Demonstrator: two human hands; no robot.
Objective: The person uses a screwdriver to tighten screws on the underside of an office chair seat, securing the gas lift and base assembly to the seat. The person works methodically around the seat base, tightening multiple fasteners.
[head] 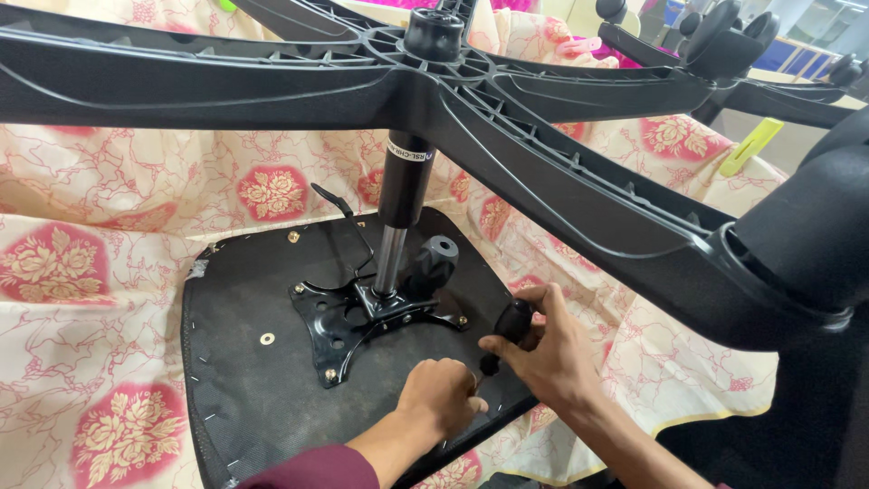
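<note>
An office chair lies upside down: the black underside of its seat [244, 380] faces up, with a black metal mounting plate [348, 321] bolted on and a gas cylinder [398, 204] rising to the five-arm base [507, 118]. My right hand [548, 349] grips the black handle of a screwdriver [507, 330], its tip pointing down at the seat's near edge. My left hand [439, 398] rests closed on the seat beside the tip, seeming to steady it; what it pinches is hidden.
A cream cloth with red flower patches [100, 263] covers the surface under the seat. Castor wheels [724, 36] stick up at the top right. A base arm [625, 217] crosses above my hands. A black adjustment knob [436, 258] sits beside the plate.
</note>
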